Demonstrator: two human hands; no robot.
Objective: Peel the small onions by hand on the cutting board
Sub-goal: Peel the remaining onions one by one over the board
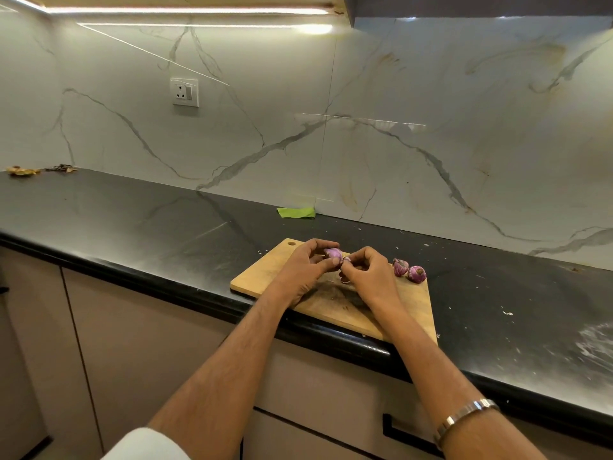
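Observation:
A wooden cutting board (265, 273) lies on the black counter, its near edge over the counter's front. Above the board my left hand (303, 270) grips a small purple onion (333, 255) between thumb and fingers. My right hand (368, 272) pinches a piece of skin at the onion's lower right side. Two more small purple onions (400, 267) (417, 274) rest on the board's far right corner, touching each other. A scrap of peel (345, 280) lies on the board between my hands.
The black counter (149, 224) runs left and right, with white crumbs and smears on its right part. A green cloth (296, 212) lies against the marble wall behind the board. Dried scraps (23, 171) sit at the far left. A wall socket (184, 92) is mounted above.

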